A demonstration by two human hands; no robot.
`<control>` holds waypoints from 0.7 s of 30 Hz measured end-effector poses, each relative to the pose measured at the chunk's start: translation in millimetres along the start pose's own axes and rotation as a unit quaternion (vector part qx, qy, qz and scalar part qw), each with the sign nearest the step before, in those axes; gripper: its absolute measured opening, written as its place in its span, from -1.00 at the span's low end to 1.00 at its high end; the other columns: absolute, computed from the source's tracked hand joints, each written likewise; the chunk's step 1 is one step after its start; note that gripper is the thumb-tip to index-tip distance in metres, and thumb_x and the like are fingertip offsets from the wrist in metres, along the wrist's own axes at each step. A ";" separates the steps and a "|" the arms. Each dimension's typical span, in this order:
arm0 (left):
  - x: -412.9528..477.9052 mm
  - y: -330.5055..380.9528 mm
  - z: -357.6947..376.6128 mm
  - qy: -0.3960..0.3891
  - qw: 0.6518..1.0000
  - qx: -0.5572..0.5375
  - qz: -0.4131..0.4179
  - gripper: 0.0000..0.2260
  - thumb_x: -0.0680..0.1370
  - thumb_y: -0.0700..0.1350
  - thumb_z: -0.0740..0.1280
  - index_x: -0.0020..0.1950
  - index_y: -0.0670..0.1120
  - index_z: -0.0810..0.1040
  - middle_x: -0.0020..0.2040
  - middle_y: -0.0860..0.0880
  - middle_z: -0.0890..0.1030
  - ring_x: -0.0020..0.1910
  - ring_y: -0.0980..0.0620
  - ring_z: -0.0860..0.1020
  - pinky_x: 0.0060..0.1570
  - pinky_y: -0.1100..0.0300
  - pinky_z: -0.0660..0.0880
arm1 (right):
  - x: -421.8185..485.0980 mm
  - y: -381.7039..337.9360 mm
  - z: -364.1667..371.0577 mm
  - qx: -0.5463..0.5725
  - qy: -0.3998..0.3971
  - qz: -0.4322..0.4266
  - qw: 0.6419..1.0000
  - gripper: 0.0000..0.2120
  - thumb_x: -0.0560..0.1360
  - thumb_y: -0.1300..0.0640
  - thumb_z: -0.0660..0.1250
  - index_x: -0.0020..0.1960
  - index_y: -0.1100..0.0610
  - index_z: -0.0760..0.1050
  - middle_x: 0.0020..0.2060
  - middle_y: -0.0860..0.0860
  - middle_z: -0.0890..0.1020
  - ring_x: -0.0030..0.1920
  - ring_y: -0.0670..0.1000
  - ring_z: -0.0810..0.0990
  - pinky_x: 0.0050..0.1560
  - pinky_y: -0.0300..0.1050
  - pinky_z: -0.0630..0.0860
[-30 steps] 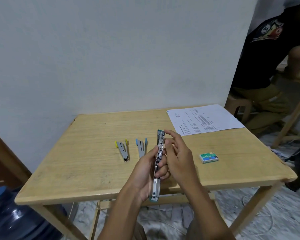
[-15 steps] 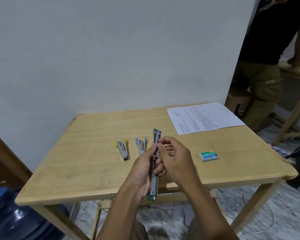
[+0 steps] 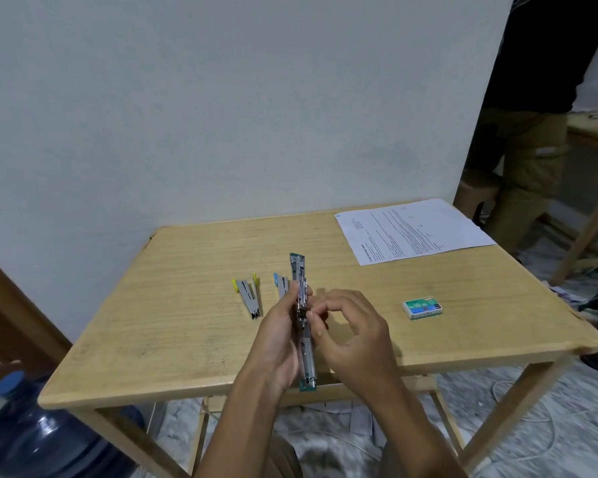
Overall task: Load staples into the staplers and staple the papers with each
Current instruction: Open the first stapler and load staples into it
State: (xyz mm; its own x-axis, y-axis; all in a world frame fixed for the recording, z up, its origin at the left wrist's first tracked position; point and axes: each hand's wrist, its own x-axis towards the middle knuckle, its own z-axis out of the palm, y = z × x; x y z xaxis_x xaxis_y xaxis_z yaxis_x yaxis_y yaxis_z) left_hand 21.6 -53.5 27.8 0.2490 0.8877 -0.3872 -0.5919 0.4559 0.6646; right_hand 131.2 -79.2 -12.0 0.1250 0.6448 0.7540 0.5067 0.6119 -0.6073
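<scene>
Wooden table (image 3: 187,322) carries the papers (image 3: 411,232) at its far right corner. Above its near edge the left hand (image 3: 277,343) grips the opened stapler (image 3: 299,270), held lengthwise; the right hand (image 3: 353,332) curls its fingertips at the stapler's middle, and I cannot tell if they pinch staples. Yellow stapler (image 3: 249,294), blue stapler (image 3: 281,282) and staple box (image 3: 422,307) lie beyond. A crooked strip may jam, or slip to the floor (image 3: 497,426).

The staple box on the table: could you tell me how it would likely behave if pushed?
The staple box lies flat on its broad face, so it would probably slide rather than tip or roll. It looks small, so likely light; a gentle nudge across the smooth wooden table should move it.
</scene>
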 end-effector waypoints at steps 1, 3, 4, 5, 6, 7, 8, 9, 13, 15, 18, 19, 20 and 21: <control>-0.2 0.2 0.1 -0.002 1.000 -0.011 -0.002 -0.77 0.62 0.01 0.27 -0.11 -0.12 0.55 -0.37 -0.03 0.56 -0.43 0.08 0.55 -0.40 0.26 0.53 | -1.1 -0.1 -0.3 -0.004 -0.001 -0.003 1.000 -0.95 0.48 0.16 0.39 -0.09 0.12 0.60 -0.10 -0.09 0.66 0.00 -0.07 0.63 0.07 -0.12 0.56; 0.8 0.3 -1.9 -0.005 1.000 -0.026 -0.010 -0.77 0.61 0.01 0.28 -0.11 -0.12 0.54 -0.37 -0.04 0.55 -0.44 0.07 0.54 -0.42 0.25 0.53 | -1.8 -1.5 -1.7 -0.004 -0.011 0.006 1.000 -0.92 0.50 0.11 0.37 -0.06 0.11 0.60 -0.11 -0.11 0.66 -0.01 -0.09 0.63 0.06 -0.14 0.56; 2.2 -0.2 -3.6 -0.008 0.999 -0.030 -0.014 -0.77 0.61 0.01 0.28 -0.11 -0.13 0.54 -0.38 -0.04 0.55 -0.46 0.07 0.53 -0.44 0.25 0.54 | -1.1 -2.9 -2.9 0.002 -0.017 0.022 1.000 -0.89 0.51 0.08 0.35 -0.04 0.09 0.61 -0.11 -0.14 0.65 -0.01 -0.10 0.62 0.03 -0.16 0.55; 1.6 -0.4 -3.9 -0.016 0.999 -0.031 -0.016 -0.77 0.61 0.00 0.28 -0.10 -0.14 0.54 -0.38 -0.04 0.54 -0.47 0.07 0.52 -0.45 0.25 0.54 | 0.6 -4.7 -4.1 0.010 -0.020 0.046 0.999 -0.86 0.53 0.03 0.32 0.00 0.06 0.61 -0.10 -0.18 0.64 0.00 -0.13 0.61 0.02 -0.20 0.53; -0.2 -0.6 -3.1 -0.029 0.999 -0.027 -0.015 -0.77 0.61 0.00 0.27 -0.09 -0.15 0.54 -0.40 -0.03 0.51 -0.50 0.08 0.49 -0.47 0.26 0.53 | 3.0 -6.2 -5.1 0.013 -0.023 0.075 0.997 -0.81 0.55 -0.03 0.29 0.04 0.01 0.61 -0.08 -0.21 0.63 0.03 -0.14 0.60 0.03 -0.25 0.51; -2.2 -1.1 -1.4 -0.040 0.999 -0.020 -0.012 -0.75 0.63 -0.01 0.24 -0.10 -0.16 0.53 -0.43 -0.02 0.47 -0.54 0.10 0.45 -0.50 0.27 0.50 | 5.8 -7.5 -5.9 0.013 -0.030 0.103 0.994 -0.76 0.56 -0.10 0.24 0.11 -0.05 0.61 -0.05 -0.24 0.61 0.07 -0.14 0.58 0.05 -0.30 0.47; -4.2 -1.9 0.9 -0.047 0.999 -0.009 -0.008 -0.74 0.64 -0.02 0.21 -0.11 -0.17 0.53 -0.46 -0.01 0.43 -0.56 0.10 0.42 -0.53 0.29 0.46 | 8.7 -8.0 -5.7 0.009 -0.044 0.129 0.991 -0.69 0.57 -0.16 0.19 0.17 -0.10 0.59 -0.01 -0.26 0.58 0.12 -0.15 0.55 0.08 -0.33 0.44; -5.9 -2.8 2.4 -0.049 0.999 0.002 -0.003 -0.73 0.65 -0.03 0.20 -0.12 -0.17 0.54 -0.47 0.00 0.41 -0.58 0.11 0.41 -0.54 0.30 0.45 | 11.2 -7.9 -5.1 0.004 -0.063 0.148 0.987 -0.63 0.56 -0.22 0.14 0.24 -0.13 0.57 0.02 -0.27 0.55 0.16 -0.16 0.52 0.10 -0.34 0.42; -7.7 -4.3 0.5 -0.069 0.997 0.039 0.010 -0.69 0.62 -0.02 0.25 -0.11 -0.15 0.70 -0.32 -0.05 0.48 -0.34 0.04 0.51 -0.25 0.17 0.53 | 16.2 -7.1 -2.0 -0.038 -0.122 0.177 0.976 -0.41 0.51 -0.35 -0.02 0.38 -0.14 0.48 0.08 -0.26 0.48 0.20 -0.21 0.42 0.10 -0.23 0.46; -5.5 -4.5 -2.9 -0.065 0.996 0.052 0.014 -0.71 0.59 0.01 0.29 -0.10 -0.13 0.73 -0.23 -0.09 0.51 -0.22 -0.01 0.49 -0.10 0.11 0.47 | 15.4 -7.0 -1.6 -0.058 -0.131 0.174 0.974 -0.38 0.51 -0.37 -0.07 0.38 -0.15 0.49 0.08 -0.24 0.47 0.19 -0.21 0.42 0.08 -0.15 0.50; -1.5 -5.2 -6.6 -0.057 0.997 0.050 0.011 -0.72 0.56 0.03 0.33 -0.06 -0.14 0.73 -0.16 -0.12 0.51 -0.18 -0.03 0.46 -0.08 0.09 0.44 | 12.5 -4.8 -0.2 -0.057 -0.140 0.175 0.973 -0.39 0.53 -0.37 -0.07 0.33 -0.14 0.54 0.07 -0.23 0.47 0.16 -0.17 0.45 0.06 -0.05 0.53; -1.1 -5.8 -6.4 -0.057 0.997 0.053 0.011 -0.71 0.56 0.04 0.33 -0.07 -0.14 0.72 -0.17 -0.11 0.50 -0.20 -0.02 0.45 -0.11 0.10 0.44 | 11.5 -4.8 0.0 -0.049 -0.140 0.174 0.973 -0.40 0.55 -0.36 -0.06 0.31 -0.12 0.56 0.06 -0.23 0.48 0.14 -0.15 0.47 0.05 -0.03 0.54; -1.1 -6.7 -5.7 -0.056 0.997 0.054 0.010 -0.70 0.58 0.04 0.32 -0.09 -0.16 0.72 -0.20 -0.10 0.49 -0.24 0.00 0.44 -0.17 0.14 0.44 | 9.9 -3.5 1.1 -0.034 -0.136 0.177 0.974 -0.43 0.57 -0.34 -0.03 0.27 -0.09 0.58 0.03 -0.23 0.48 0.10 -0.12 0.51 0.02 0.00 0.56; -0.7 -7.8 -5.2 -0.053 0.997 0.055 0.011 -0.69 0.60 0.02 0.29 -0.12 -0.17 0.69 -0.26 -0.08 0.48 -0.32 0.04 0.43 -0.26 0.19 0.44 | 8.4 -2.7 2.6 -0.003 -0.125 0.188 0.974 -0.48 0.59 -0.31 0.01 0.22 -0.07 0.61 0.00 -0.22 0.50 0.03 -0.09 0.56 -0.01 0.04 0.58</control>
State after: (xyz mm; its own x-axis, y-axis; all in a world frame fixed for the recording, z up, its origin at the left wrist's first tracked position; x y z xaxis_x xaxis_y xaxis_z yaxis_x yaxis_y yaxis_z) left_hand 22.1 -58.0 19.6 0.3197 0.8964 -0.3071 -0.5115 0.4361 0.7404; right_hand 128.6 -74.3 -4.6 0.0911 0.9150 0.3930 0.4708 0.3081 -0.8267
